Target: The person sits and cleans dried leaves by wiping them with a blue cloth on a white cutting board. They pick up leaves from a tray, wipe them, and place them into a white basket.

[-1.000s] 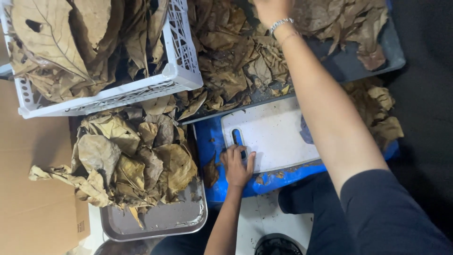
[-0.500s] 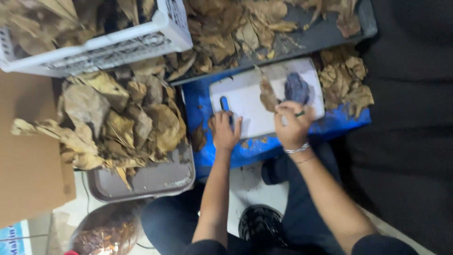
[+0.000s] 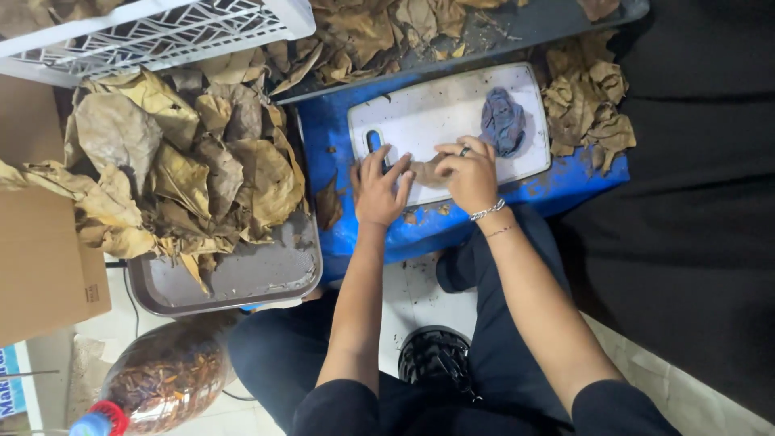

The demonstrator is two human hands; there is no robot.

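A white cutting board [image 3: 436,113] lies on a blue plastic surface [image 3: 339,153] in front of my knees. A crumpled blue-grey cloth [image 3: 502,121] rests on the board's right part. A small dry brown leaf [image 3: 426,171] lies on the board's near edge between my hands. My left hand [image 3: 378,187] rests flat on the board with its fingers spread, its fingertips at the leaf's left edge. My right hand [image 3: 470,173], with a ring and a bracelet, has its fingers curled down over the leaf's right side.
A grey tray [image 3: 242,278] heaped with large dry leaves [image 3: 178,161] sits to the left. Behind it stands a white plastic crate [image 3: 161,32], and a dark tray [image 3: 525,28] of leaves lies beyond the board. More leaves [image 3: 585,105] lie right of the board. A cardboard box [image 3: 40,258] and a stuffed plastic bottle [image 3: 161,379] are at the near left.
My right hand came back from the far tray of leaves to the board and now presses a leaf beside my left hand. The view has shifted down.
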